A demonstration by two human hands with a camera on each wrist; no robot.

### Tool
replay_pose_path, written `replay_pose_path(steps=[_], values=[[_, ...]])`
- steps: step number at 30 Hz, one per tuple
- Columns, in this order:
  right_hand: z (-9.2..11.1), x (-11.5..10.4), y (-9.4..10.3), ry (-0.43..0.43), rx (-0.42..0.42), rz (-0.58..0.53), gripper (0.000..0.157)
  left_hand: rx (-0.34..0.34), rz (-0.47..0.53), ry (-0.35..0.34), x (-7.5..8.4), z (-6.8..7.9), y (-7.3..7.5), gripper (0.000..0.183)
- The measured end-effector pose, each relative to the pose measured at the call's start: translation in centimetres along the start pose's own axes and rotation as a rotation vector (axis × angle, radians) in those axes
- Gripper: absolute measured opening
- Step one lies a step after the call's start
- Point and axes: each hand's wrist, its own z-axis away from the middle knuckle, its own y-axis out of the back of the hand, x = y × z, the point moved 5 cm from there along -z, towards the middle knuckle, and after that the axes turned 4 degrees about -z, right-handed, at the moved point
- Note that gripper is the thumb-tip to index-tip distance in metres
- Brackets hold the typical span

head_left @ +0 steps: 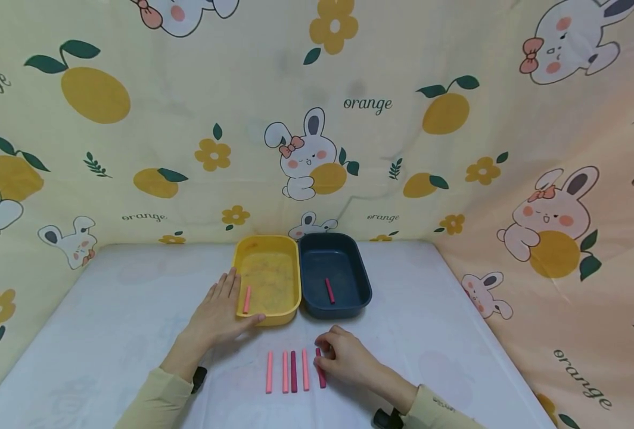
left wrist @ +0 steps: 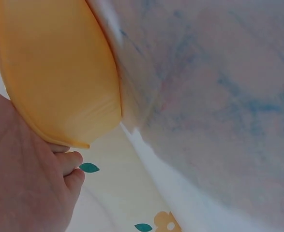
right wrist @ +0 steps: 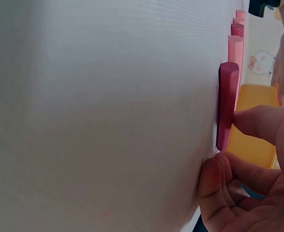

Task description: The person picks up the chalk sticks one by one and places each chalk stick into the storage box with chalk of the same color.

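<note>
My left hand (head_left: 219, 313) rests on the near left corner of a yellow bin (head_left: 269, 268), its fingers lying straight along the rim. Inside that bin lies a light pink stick (head_left: 247, 300). At the right end of a row of sticks, my right hand (head_left: 349, 358) pinches a dark pink stick (head_left: 321, 378). In the right wrist view, the thumb presses the side of this dark pink stick (right wrist: 228, 92), and the curled fingers are at its far end. The row also holds light pink sticks (head_left: 269, 372) and another dark pink stick (head_left: 294, 372).
A dark blue bin (head_left: 333, 262) stands against the yellow one's right side, with a dark pink stick (head_left: 330, 291) in it. Both are on a white-covered table (head_left: 151, 292), near its back edge. Behind hangs a cloth (head_left: 258, 77) printed with rabbits and oranges.
</note>
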Motion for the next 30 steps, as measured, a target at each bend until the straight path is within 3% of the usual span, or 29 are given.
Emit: replay_pose_path(steps=[19,30], values=[[-0.33,-0.25,-0.29,-0.006,-0.006,-0.077,0.019,-0.013,-0.015,0.010,0.17,-0.05,0.08,0.119],[0.17,-0.31,-0.22,0.020,0.025,-0.247,0.020,0.001,-0.009,0.003,0.14,-0.15,-0.07,0.119]])
